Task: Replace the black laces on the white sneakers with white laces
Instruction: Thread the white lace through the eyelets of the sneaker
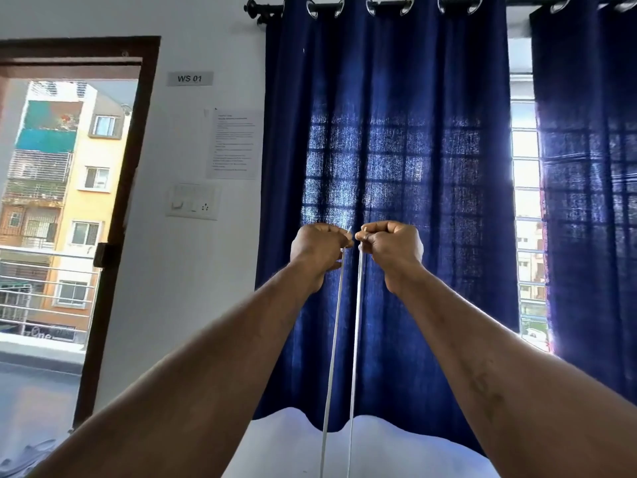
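Head view, items as I log them from my station.

- Left hand (319, 248): centre of the frame, raised, fingers curled tight. It pinches the top of one lace strand, whose tip pokes up past the knuckles.
- Right hand (393, 248): just beside the left, knuckles nearly touching, fingers curled round the second strand.
- Lace (355, 339): white, two taut strands side by side, running from the hands down the middle to the bottom edge. I cannot tell whether they are one lace.
- Curtain (396, 115): dark blue, behind the hands, centre and right.
- Doorway (143, 132): left of frame, open, buildings beyond.
- Sign (190, 78): "WS 01", upper left, with a printed sheet (232, 143) and a switch plate (193, 201) below it.
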`<state>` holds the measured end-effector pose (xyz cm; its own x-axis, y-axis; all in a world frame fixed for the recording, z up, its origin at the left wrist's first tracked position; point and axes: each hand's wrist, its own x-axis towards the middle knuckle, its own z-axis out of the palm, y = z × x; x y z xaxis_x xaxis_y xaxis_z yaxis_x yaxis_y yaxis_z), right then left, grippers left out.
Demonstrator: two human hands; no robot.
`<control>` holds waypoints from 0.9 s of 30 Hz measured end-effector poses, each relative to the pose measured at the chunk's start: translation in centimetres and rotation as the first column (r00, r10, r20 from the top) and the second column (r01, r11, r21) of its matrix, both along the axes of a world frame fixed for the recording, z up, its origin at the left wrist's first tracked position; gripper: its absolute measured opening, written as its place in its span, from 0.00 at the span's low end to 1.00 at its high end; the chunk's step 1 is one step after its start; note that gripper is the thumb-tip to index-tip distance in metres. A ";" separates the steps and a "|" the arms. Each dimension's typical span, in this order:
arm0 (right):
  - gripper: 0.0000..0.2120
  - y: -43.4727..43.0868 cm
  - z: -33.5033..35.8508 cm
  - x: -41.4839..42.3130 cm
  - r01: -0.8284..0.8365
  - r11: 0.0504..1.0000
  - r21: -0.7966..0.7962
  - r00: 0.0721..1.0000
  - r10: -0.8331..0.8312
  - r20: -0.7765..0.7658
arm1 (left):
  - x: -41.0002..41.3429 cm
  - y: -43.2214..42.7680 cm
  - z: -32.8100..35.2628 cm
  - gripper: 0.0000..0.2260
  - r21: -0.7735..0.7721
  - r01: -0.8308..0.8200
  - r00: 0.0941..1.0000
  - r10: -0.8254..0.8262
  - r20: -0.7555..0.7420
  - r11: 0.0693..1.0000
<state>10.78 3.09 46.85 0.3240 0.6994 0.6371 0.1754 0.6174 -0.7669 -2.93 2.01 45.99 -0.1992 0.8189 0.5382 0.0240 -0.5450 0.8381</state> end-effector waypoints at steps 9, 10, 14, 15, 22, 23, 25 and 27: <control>0.08 -0.1 0.2 0.1 0.004 1.000 -0.001 1.000 -0.004 0.015 | 0.1 -0.2 0.3 0.07 0.005 -0.015 1.000 0.015 -0.007 1.000; 0.08 -0.2 0.2 0.1 0.004 1.000 0.000 1.000 -0.004 0.013 | 0.2 -0.3 0.3 0.07 0.004 -0.017 1.000 0.017 -0.011 1.000; 0.07 -0.3 0.1 0.3 0.008 1.000 0.001 1.000 -0.008 0.001 | 0.3 -0.2 0.2 0.07 0.000 -0.023 1.000 0.023 -0.019 1.000; 0.07 -0.3 0.1 0.3 0.012 1.000 -0.001 1.000 -0.012 0.005 | 0.3 -0.2 0.2 0.06 0.000 -0.021 1.000 0.021 -0.017 1.000; 0.07 -0.7 0.2 0.4 0.013 1.000 0.006 1.000 -0.013 0.012 | 0.4 -0.1 0.3 0.05 0.002 -0.017 0.999 0.018 -0.027 1.000; 0.07 -0.7 0.2 0.4 0.010 1.000 0.008 1.000 -0.010 0.011 | 0.4 -0.1 0.2 0.05 0.003 -0.018 0.999 0.018 -0.030 1.000; 0.07 -0.7 0.1 0.5 0.003 1.000 0.012 1.000 -0.003 0.008 | 0.4 -0.2 0.1 0.05 0.004 -0.018 0.999 0.018 -0.032 1.000; 0.07 -0.6 0.0 0.5 -0.001 1.000 0.016 1.000 0.001 0.011 | 0.4 -0.2 0.1 0.05 0.009 -0.020 0.999 0.020 -0.031 1.000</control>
